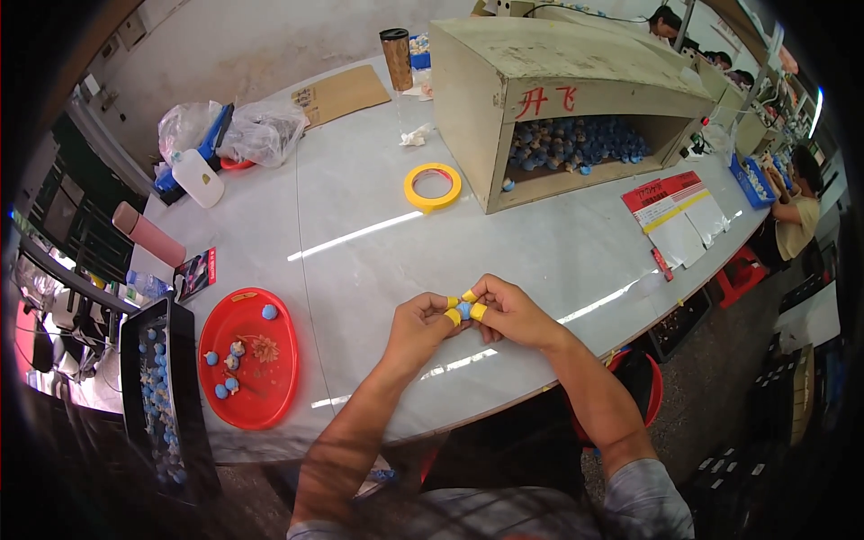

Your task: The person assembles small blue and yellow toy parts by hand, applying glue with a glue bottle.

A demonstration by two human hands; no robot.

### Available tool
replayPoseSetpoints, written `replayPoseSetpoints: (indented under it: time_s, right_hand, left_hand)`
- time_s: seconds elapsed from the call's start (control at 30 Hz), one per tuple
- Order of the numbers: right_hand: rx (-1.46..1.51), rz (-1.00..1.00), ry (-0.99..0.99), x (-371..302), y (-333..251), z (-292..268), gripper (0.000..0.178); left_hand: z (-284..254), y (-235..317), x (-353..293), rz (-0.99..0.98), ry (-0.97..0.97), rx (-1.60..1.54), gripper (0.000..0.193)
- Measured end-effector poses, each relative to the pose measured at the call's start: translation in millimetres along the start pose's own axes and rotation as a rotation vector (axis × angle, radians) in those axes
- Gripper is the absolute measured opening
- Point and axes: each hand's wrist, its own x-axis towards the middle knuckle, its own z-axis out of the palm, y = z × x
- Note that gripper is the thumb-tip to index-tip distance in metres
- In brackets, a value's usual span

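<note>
Over the front part of the table, my left hand [418, 329] and my right hand [515, 315] meet, pinching a small blue piece [464, 310] between thumbs and forefingers. Yellow tape wraps the thumb and forefinger tips of both hands. Fingers cover much of the piece, so its exact shape is hard to make out. To the left, a red oval tray [286, 382] carries several small round blue pieces [269, 311], some with beige parts. Beside it, a black bin [133, 378] holds many similar pieces.
A beige box-shaped housing [468, 108] with many blue pieces inside stands at the back. Near it lie a yellow tape roll [415, 196], a tumbler [396, 61] and papers [677, 236]. A pink bottle [148, 234] and white jug [198, 179] stand left. Another person [792, 216] sits far right.
</note>
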Motion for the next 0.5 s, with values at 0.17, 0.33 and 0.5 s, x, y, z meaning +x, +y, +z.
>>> replayPoseSetpoints:
  time_s: [0.17, 0.33, 0.5]
  right_hand:
    - [0.010, 0.043, -0.001, 0.9, 1.2, -1.5, 0.012]
    - [-0.024, 0.023, -0.022, 1.6, 4.9, -1.0, 0.009]
    - [-0.076, 0.020, -0.036, 0.1, 2.1, -0.3, 0.009]
  left_hand:
    - [-2.1, 1.2, -0.7, 0.005, -0.016, 0.005, 0.017]
    - [-5.3, -5.3, 0.8, 0.001, 0.003, 0.036, 0.020]
    - [-1.3, 1.5, -0.8, -0.044, 0.010, 0.087, 0.012]
